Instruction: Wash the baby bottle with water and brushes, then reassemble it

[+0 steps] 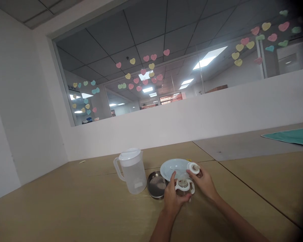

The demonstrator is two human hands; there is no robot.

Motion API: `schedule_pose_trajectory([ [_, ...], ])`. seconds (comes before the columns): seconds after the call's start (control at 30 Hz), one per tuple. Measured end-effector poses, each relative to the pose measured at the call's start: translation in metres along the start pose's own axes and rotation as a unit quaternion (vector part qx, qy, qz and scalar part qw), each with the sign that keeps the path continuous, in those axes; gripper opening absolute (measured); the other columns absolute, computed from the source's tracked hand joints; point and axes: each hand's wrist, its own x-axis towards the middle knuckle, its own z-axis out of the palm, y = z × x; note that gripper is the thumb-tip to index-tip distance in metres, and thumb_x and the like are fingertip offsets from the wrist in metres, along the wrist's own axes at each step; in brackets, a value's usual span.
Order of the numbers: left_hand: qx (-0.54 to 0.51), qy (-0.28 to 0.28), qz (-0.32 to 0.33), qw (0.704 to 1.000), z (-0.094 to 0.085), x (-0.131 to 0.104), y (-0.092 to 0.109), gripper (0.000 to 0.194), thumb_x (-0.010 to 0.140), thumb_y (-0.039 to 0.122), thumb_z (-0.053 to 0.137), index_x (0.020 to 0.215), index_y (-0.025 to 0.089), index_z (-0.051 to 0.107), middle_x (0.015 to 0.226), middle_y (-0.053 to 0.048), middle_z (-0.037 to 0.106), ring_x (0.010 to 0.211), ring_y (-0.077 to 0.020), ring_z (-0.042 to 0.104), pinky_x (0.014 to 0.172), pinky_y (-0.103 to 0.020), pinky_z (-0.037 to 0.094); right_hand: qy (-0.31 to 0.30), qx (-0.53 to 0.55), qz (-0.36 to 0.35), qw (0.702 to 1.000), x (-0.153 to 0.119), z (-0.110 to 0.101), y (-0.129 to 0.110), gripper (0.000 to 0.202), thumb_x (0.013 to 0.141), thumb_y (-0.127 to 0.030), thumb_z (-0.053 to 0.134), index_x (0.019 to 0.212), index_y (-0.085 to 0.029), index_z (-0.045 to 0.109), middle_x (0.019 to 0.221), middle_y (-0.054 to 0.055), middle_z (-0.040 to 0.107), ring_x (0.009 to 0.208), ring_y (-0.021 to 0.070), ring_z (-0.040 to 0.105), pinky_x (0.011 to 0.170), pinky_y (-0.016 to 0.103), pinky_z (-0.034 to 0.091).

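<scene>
I see my left hand (172, 195) with its fingers clamped around a small clear baby bottle with white side handles (183, 187), held upright just above the pale wooden desk (91, 208), its mouth uncovered. My right hand (204, 183) has its fingers pinched on the bottle's white screw cap with a teat (193, 167), held just above and to the right of the bottle. Just behind the hands sit a pale blue bowl (173, 166), a small round steel dish (156, 185) and a translucent plastic pitcher with a white lid (131, 171).
</scene>
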Motion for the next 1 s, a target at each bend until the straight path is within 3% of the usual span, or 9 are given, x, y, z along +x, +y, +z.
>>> schedule_pose_trajectory([
  [0.1, 0.002, 0.002, 0.003, 1.000, -0.001, -0.001, 0.001, 0.094, 0.058, 0.023, 0.075, 0.141, 0.016, 0.031, 0.111, -0.006, 0.061, 0.102, -0.0182, 0.057, 0.093, -0.027, 0.043, 0.086, 0.182, 0.091, 0.975, 0.011, -0.007, -0.008, 0.062, 0.052, -0.039, 0.084, 0.101, -0.018, 0.052, 0.082, 0.001, 0.060, 0.062, 0.0154, 0.059, 0.056, 0.027, 0.052],
  [0.2, -0.005, 0.001, 0.017, 1.000, -0.001, -0.001, 0.001, 0.093, 0.060, 0.024, 0.075, 0.141, 0.016, 0.030, 0.111, -0.006, 0.061, 0.103, -0.0186, 0.057, 0.094, -0.028, 0.042, 0.058, 0.279, 0.151, 0.947, 0.014, -0.013, -0.015, 0.053, 0.049, -0.038, 0.086, 0.087, -0.014, 0.057, 0.084, 0.003, 0.061, 0.077, 0.0175, 0.062, 0.067, 0.026, 0.055],
  [0.33, -0.010, -0.004, 0.021, 1.000, -0.001, -0.001, 0.003, 0.094, 0.061, 0.025, 0.074, 0.141, 0.013, 0.027, 0.116, -0.008, 0.060, 0.106, -0.0189, 0.056, 0.096, -0.028, 0.041, -0.097, 0.215, 0.158, 0.959, 0.001, -0.005, -0.019, 0.050, 0.062, -0.045, 0.079, 0.097, -0.012, 0.063, 0.104, 0.012, 0.063, 0.100, 0.0242, 0.059, 0.086, 0.035, 0.052],
  [0.47, -0.012, -0.007, 0.004, 1.000, -0.002, -0.001, 0.006, 0.094, 0.059, 0.020, 0.072, 0.141, 0.014, 0.027, 0.117, -0.007, 0.060, 0.104, -0.0178, 0.057, 0.093, -0.027, 0.043, -0.190, 0.103, 0.101, 0.971, -0.012, 0.009, -0.011, 0.060, 0.058, -0.038, 0.082, 0.109, -0.015, 0.060, 0.109, 0.012, 0.062, 0.100, 0.0247, 0.059, 0.089, 0.034, 0.048],
  [0.67, 0.009, -0.008, -0.002, 1.000, -0.003, -0.001, 0.006, 0.094, 0.060, 0.022, 0.073, 0.142, 0.015, 0.028, 0.116, -0.007, 0.060, 0.105, -0.0196, 0.056, 0.096, -0.030, 0.042, -0.089, 0.084, 0.064, 0.990, -0.001, 0.004, -0.001, 0.065, 0.056, -0.041, 0.081, 0.110, -0.016, 0.054, 0.102, 0.009, 0.061, 0.094, 0.0229, 0.059, 0.085, 0.034, 0.050],
  [0.87, 0.020, -0.004, -0.004, 1.000, -0.002, -0.001, 0.005, 0.092, 0.060, 0.022, 0.072, 0.141, 0.016, 0.029, 0.118, -0.008, 0.059, 0.105, -0.0206, 0.057, 0.094, -0.031, 0.043, -0.215, 0.111, 0.078, 0.967, -0.006, 0.005, -0.004, 0.067, 0.067, -0.038, 0.076, 0.124, -0.015, 0.047, 0.110, 0.012, 0.060, 0.100, 0.0231, 0.058, 0.088, 0.035, 0.048],
  [1.0, 0.036, 0.001, -0.005, 0.999, -0.001, -0.001, 0.004, 0.092, 0.061, 0.029, 0.073, 0.141, 0.015, 0.030, 0.116, -0.008, 0.059, 0.105, -0.0213, 0.057, 0.093, -0.032, 0.043, -0.190, 0.107, 0.083, 0.972, -0.007, 0.007, -0.005, 0.071, 0.064, -0.035, 0.078, 0.125, -0.015, 0.047, 0.109, 0.011, 0.061, 0.097, 0.0225, 0.059, 0.086, 0.034, 0.049],
])
